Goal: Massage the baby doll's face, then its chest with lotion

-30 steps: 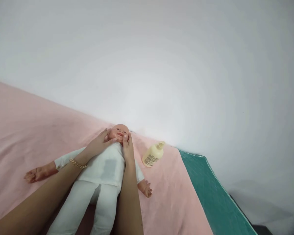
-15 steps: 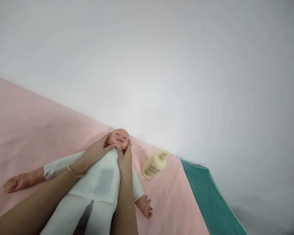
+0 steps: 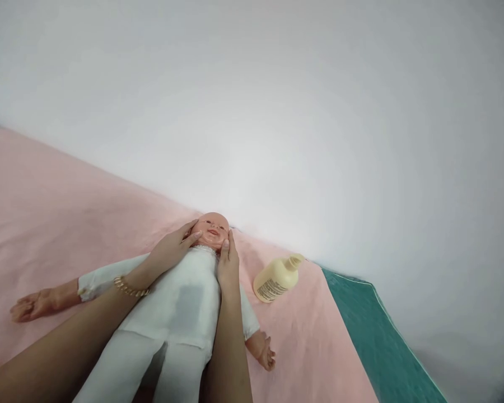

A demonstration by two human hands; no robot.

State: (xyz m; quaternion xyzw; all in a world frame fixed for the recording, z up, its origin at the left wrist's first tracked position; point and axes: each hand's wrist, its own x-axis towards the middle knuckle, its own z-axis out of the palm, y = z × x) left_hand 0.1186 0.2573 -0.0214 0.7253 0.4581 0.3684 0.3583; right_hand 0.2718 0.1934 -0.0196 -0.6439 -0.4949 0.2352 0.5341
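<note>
A baby doll [image 3: 193, 296] lies on its back, its cloth body white and its head, hands and forearms hard and flesh-coloured. My left hand [image 3: 177, 245] cups one side of its head, thumb resting on the cheek and fingers curving around the side. On the opposite side, my right hand [image 3: 228, 258] holds the head, thumb along the lower cheek. Part of the fingers on both hands is hidden behind the head. A grey rectangular patch shows on the doll's chest. One doll arm stretches left beneath my left forearm; the other points down to the right.
To the right of the doll, a pale yellow pump bottle [image 3: 275, 280] stands on the pink cloth [image 3: 306, 336]. A green surface [image 3: 373, 324] shows beyond the cloth at the right. The white wall [image 3: 277, 112] rises directly behind the doll's head.
My thumbs have moved from the doll's chin outward and up to its cheeks. The whole scene sits slightly further right in the view.
</note>
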